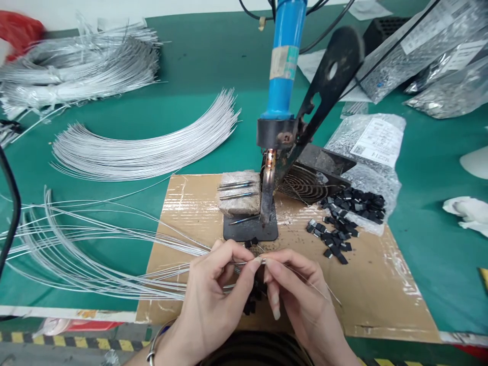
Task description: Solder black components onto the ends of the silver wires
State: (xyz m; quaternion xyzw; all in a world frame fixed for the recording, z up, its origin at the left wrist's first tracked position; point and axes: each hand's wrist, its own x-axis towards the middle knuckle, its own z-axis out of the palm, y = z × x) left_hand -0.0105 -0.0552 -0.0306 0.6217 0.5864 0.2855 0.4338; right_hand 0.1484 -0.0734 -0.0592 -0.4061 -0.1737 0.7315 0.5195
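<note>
Both my hands meet over the front of a cardboard sheet [366,284]. My left hand [219,284] pinches a thin white wire between thumb and forefinger. My right hand [299,284] pinches the same spot from the other side, its fingertips almost touching the left ones. Thin wire ends stick out past my right hand. Whatever sits between the fingertips is too small to make out. Loose white wires [110,231] run from the left to under my left hand. Small black connectors [249,307] lie below my hands, partly hidden.
A blue hot-air tool [282,86] hangs nozzle-down from a black bracket [331,76], beside a block with metal pins [240,195]. Black connectors [337,236] are heaped to the right, near a plastic bag [377,147]. Wire bundles [148,150] lie at the left on the green mat [206,56].
</note>
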